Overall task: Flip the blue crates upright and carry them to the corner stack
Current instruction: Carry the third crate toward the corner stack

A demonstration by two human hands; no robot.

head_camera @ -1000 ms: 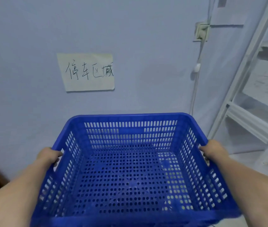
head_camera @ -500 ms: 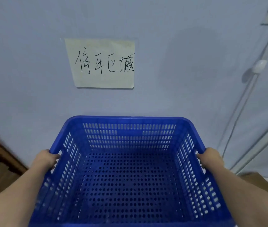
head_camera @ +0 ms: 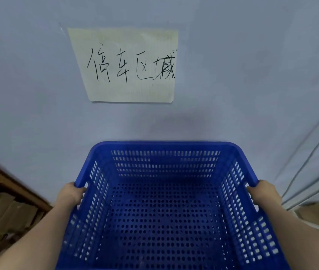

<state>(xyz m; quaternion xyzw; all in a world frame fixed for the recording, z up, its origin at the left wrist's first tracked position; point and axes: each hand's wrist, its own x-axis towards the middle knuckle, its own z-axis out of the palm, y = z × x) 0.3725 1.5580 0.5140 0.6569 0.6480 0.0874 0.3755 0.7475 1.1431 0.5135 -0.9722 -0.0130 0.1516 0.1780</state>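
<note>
A blue perforated plastic crate (head_camera: 164,211) is upright with its opening facing up, and it is empty. I hold it in the air in front of me, close to a pale blue wall. My left hand (head_camera: 70,195) grips the crate's left rim. My right hand (head_camera: 264,194) grips the right rim. Both forearms run down to the frame's bottom corners. The crate's near edge is cut off by the frame. No stack of crates is in view.
A paper sign (head_camera: 129,65) with handwritten characters is stuck on the wall above the crate. A brown wooden shelf with cardboard (head_camera: 4,207) sits low at the left. White cables (head_camera: 310,156) run down the wall at the right, above a brown box (head_camera: 318,213).
My view has turned left and moved closer to the wall: the sign grew larger and more central, and the white frame at the right left the view. The crate stays in both hands.
</note>
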